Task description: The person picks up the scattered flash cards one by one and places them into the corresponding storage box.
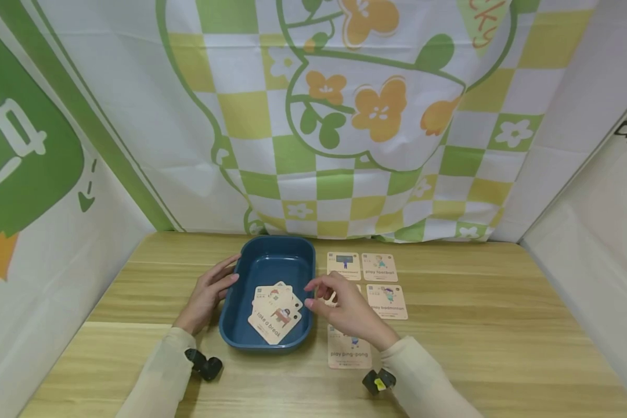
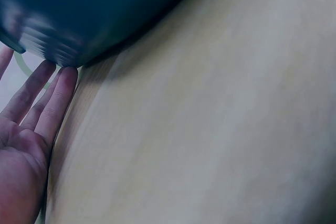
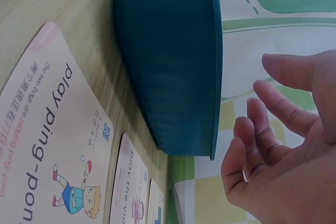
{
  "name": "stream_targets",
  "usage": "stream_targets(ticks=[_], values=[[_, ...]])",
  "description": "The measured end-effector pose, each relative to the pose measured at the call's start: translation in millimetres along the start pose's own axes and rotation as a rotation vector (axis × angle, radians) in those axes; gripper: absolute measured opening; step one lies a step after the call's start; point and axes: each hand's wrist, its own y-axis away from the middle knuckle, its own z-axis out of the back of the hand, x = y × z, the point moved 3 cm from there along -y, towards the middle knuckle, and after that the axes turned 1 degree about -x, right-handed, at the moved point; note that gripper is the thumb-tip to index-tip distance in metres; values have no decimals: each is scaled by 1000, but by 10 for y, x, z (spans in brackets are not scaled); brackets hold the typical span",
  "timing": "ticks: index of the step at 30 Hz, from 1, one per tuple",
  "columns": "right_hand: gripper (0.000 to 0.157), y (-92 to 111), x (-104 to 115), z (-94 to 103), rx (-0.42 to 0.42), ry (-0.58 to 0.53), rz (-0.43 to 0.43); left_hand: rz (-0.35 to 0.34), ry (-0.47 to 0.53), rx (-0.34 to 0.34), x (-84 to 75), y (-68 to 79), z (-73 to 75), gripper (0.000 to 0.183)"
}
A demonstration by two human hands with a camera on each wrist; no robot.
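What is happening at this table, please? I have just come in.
A person has both hands at a blue bin. The left hand touches its left side; the right hand, holding nothing, is near its right rim. Overlapping picture cards lie inside, the "take a break" card uppermost. At least five more lie on the table to the right, including the "play ping-pong" card.

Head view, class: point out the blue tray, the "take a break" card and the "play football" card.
Blue tray (image 1: 278, 270): head view, on the bare floor of its far half.
"take a break" card (image 1: 274, 318): head view, mid-face.
"play football" card (image 1: 380, 267): head view, mid-face.
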Motion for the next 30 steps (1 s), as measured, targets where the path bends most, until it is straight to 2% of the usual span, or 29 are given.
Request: stream_targets(ticks=[13, 30], values=[[27, 75, -44, 80, 2, 15, -9, 8, 5, -4, 11, 4, 6, 56], [26, 339, -222, 435, -89, 82, 20, -6, -1, 1, 14, -8, 13, 56]])
